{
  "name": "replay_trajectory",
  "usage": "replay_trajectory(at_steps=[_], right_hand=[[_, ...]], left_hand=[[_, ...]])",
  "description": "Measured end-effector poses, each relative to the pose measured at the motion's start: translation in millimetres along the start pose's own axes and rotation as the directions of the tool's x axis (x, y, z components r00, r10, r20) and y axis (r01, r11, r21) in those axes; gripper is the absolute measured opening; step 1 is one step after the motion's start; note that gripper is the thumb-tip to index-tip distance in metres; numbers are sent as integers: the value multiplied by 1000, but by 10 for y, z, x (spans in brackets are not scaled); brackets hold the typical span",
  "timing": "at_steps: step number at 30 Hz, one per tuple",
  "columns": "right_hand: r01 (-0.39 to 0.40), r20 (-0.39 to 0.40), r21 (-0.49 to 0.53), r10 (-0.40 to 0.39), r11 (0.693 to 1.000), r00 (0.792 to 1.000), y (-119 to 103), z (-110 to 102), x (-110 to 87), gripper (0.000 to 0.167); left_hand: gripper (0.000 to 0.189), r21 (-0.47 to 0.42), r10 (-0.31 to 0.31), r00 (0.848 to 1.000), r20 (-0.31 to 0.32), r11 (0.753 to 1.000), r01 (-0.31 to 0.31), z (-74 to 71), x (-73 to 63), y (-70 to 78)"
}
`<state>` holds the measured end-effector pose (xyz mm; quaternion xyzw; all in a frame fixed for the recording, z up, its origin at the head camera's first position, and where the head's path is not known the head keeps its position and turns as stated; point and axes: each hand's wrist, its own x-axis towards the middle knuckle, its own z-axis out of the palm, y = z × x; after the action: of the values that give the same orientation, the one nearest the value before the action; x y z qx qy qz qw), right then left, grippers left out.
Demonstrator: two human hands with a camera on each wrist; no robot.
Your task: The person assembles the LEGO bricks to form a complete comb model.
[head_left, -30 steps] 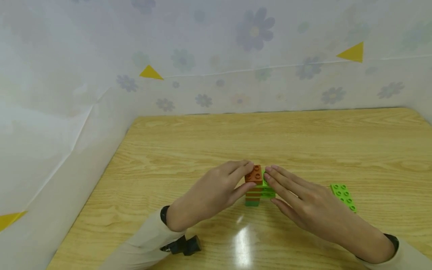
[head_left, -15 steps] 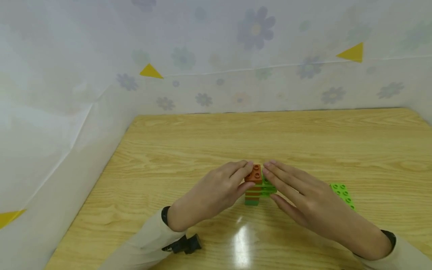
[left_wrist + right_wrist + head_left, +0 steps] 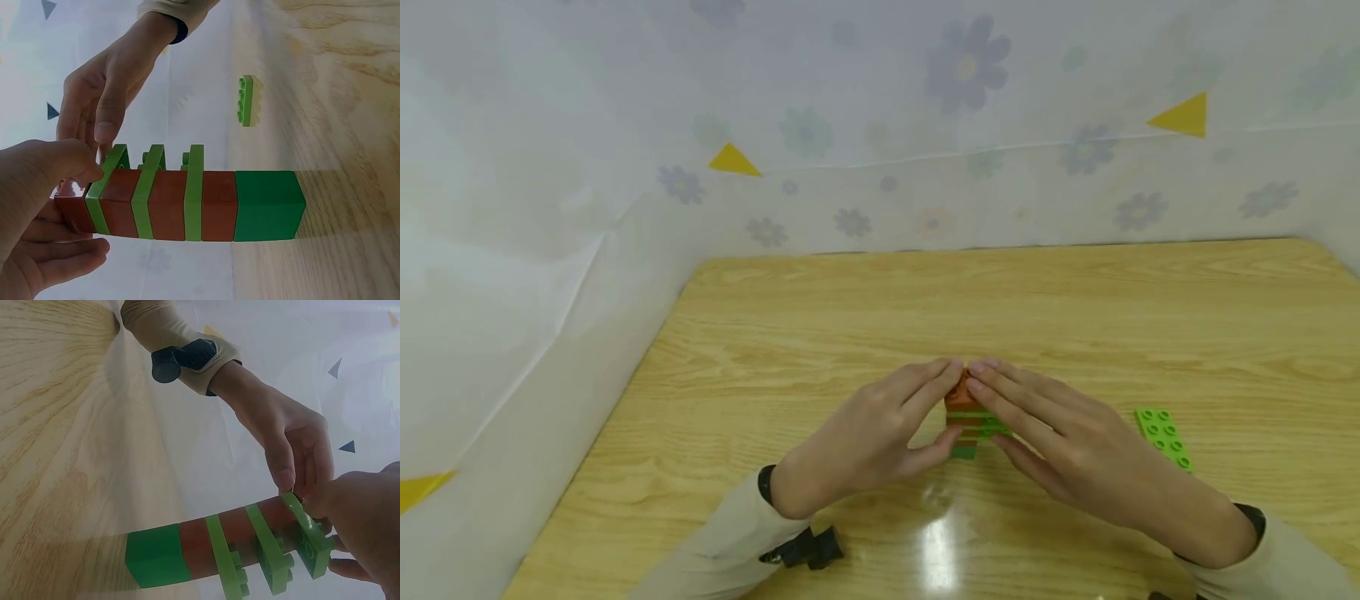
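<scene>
A tower of toy building bricks (image 3: pixel 165 206) stands on the table: a dark green brick (image 3: pixel 269 206) at the bottom, then brown bricks alternating with light green plates (image 3: pixel 269 550), which jut out to the right. A brown brick (image 3: pixel 958 398) tops it. My left hand (image 3: pixel 868 437) grips the upper part from the left, thumb at the front and fingers toward the back. From the other side my right hand (image 3: pixel 1071 442) touches the top brick with nearly straight fingers, its thumb lower, near the plates' jutting ends. Both hands partly hide the top.
A loose light green plate with studs (image 3: pixel 1163 439) lies on the wooden table (image 3: pixel 820 321) right of the right hand. A black device (image 3: pixel 808 547) shows by the left sleeve. White flowered sheeting (image 3: pixel 880 200) borders the table's back and left.
My right fingers have moved left from the light green plates onto the top brick, close to the left fingertips. My left thumb has slid lower along the tower's front.
</scene>
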<state>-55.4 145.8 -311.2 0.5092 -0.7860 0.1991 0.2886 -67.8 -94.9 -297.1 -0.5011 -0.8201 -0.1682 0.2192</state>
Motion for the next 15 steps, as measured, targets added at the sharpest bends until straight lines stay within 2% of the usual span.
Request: replay_trajectory(at_steps=[4,8,15], right_hand=[[-18,8,-7,18,1000,1000,4,-22,-13,48],[-17,1,-1,17,1000,1000,8,-33,-19,48],[-1,-50,-12,0,1000,999,15,-40,-33,46]], left_hand=[[60,-23,23,1000,-5,999,-23,-4,8,-6],[58,-43,62,997,-43,997,-64,-15,23,-21],[47,-26,163,980,-111,986,-167,23,27,-29]])
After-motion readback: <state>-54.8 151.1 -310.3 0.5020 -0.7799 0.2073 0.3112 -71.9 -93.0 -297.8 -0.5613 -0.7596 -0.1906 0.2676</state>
